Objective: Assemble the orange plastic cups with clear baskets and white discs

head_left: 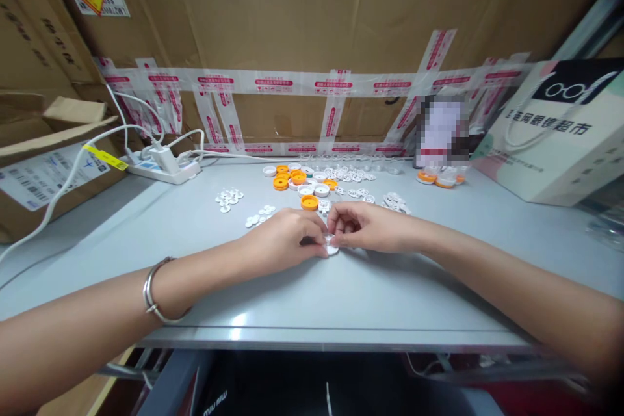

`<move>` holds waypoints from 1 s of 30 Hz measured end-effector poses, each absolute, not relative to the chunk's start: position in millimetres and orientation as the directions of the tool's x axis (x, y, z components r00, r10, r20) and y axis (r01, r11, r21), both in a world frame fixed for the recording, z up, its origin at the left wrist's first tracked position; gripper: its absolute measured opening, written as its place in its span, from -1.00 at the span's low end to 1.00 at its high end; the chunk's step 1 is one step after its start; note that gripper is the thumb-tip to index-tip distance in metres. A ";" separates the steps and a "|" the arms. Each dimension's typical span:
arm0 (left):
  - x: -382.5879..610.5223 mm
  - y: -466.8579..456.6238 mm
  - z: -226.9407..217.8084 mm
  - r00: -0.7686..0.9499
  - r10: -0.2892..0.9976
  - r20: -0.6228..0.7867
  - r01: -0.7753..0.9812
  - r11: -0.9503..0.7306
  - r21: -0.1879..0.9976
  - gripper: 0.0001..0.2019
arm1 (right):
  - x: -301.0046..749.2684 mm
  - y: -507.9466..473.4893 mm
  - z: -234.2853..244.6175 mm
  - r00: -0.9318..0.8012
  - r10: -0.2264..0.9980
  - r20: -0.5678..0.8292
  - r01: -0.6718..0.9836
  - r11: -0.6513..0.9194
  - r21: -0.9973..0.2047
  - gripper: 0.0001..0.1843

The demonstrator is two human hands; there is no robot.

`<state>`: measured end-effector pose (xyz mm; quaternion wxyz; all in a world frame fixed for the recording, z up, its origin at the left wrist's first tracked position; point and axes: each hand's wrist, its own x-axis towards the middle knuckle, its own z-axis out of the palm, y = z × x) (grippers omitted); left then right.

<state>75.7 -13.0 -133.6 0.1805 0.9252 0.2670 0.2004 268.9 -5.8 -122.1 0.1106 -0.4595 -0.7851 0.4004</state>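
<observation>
My left hand [287, 237] and my right hand [365, 226] meet at the middle of the grey table [146, 240]. Both are closed in a pinch around a small white round cap [332, 249] that rests on or just above the tabletop. A silver bangle [155, 291] sits on my left wrist. Just beyond my fingers lie orange caps [309, 202], white caps [314, 190] and small white discs [229, 198] scattered in groups.
A white power strip [163, 167] with cables lies at the back left. Cardboard boxes [43, 169] stand at left, and a taped cardboard wall behind. A printed white bag [560, 136] leans at right. More orange caps [431, 177] sit near a blurred item.
</observation>
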 end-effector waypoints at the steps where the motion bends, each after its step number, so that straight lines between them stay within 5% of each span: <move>1: 75.5 -11.9 -133.7 0.779 0.568 0.267 0.422 -0.789 0.447 -0.92 | 268.3 -5.1 -122.7 -0.555 0.810 -0.191 0.628 0.258 -0.734 -0.80; 6: 75.2 -9.5 -134.1 0.733 0.641 0.229 0.448 -0.707 0.548 -0.92 | 269.1 -0.6 -124.0 -0.588 0.784 -0.198 0.574 0.232 -0.786 -0.80; 11: 75.0 -12.4 -133.6 0.683 0.698 0.214 0.397 -0.602 0.693 -0.67 | 276.3 -0.9 -120.6 -0.625 0.745 -0.233 0.509 0.163 -0.845 -0.76; 30: 78.0 -10.3 -135.9 0.687 0.685 0.244 0.342 -0.600 0.723 -0.73 | 278.7 -2.8 -126.9 -0.578 0.795 -0.184 0.475 0.144 -0.868 -0.79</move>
